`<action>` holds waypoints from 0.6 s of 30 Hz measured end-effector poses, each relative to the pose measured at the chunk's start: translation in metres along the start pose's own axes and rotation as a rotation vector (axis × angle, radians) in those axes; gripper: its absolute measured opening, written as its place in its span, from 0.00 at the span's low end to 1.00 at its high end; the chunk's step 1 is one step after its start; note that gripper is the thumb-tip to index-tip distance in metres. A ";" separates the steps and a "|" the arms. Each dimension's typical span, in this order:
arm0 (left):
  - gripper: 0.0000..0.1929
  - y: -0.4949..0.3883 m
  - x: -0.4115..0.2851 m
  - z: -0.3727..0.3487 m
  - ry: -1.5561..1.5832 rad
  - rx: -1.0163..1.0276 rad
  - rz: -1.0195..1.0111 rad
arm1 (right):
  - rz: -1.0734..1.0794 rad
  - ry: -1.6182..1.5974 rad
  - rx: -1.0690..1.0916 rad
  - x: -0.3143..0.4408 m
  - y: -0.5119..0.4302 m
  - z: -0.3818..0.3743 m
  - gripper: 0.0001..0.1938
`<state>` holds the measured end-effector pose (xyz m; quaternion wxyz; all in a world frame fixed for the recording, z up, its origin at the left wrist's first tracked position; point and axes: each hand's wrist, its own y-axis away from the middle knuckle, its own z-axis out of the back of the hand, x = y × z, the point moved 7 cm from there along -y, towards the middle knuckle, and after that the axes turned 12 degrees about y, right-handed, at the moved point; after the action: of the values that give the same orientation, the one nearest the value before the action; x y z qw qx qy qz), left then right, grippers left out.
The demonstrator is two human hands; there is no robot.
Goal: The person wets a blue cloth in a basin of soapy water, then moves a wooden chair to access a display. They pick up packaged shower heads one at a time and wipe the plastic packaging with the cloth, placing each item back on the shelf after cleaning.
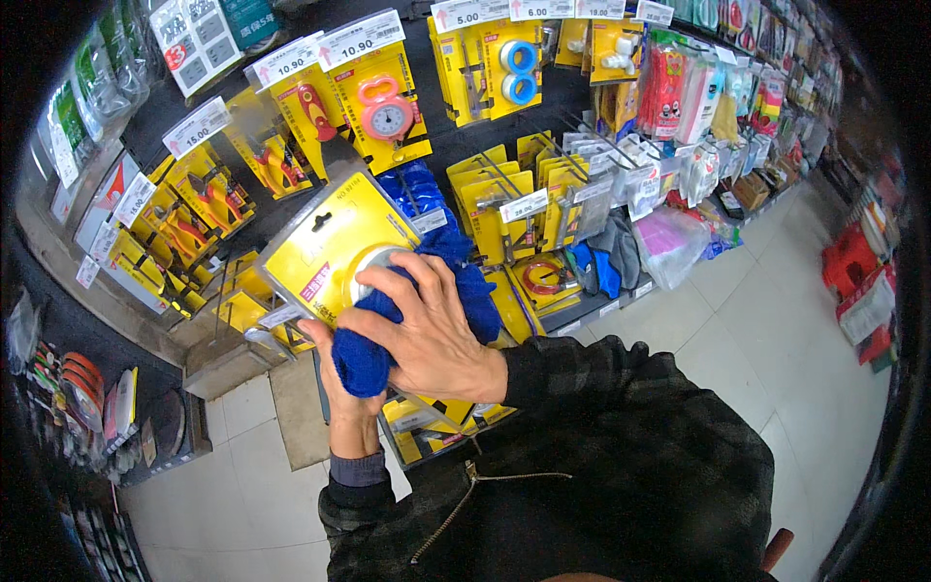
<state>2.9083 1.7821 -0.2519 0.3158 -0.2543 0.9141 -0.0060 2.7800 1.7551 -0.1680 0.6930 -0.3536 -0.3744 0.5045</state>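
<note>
My left hand (348, 404) supports a yellow carded blister pack (320, 240) from below, its thumb showing at the lower left edge. The pack is tilted and holds a round whitish item (372, 265) under clear plastic. Across its front lies my right hand (429, 327), fingers bent over a blue cloth (364, 356) and pressing it against the pack. The cloth bulges out below the fingers. Behind the hands, more blue fabric (473, 291) and blue packets (411, 193) are at the rack; whether the fabric joins the cloth is hidden.
Hanging packs with pliers (207, 200), a pink tape measure (387, 116) and blue tape rolls (518, 71) are on the display beyond. Hooks with price tags (525, 206) stick out towards me. A low shelf edge (604, 311) borders the tiled floor (734, 305). Another shelf (164, 458) stands at left.
</note>
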 end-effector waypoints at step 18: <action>0.27 0.024 -0.004 -0.001 -0.344 0.049 -0.305 | -0.030 -0.159 -0.194 -0.064 -0.022 0.073 0.26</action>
<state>2.8993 1.8047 -0.2528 0.4686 -0.3793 0.7972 -0.0324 2.7123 1.6963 -0.1245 0.6312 -0.3722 -0.4802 0.4820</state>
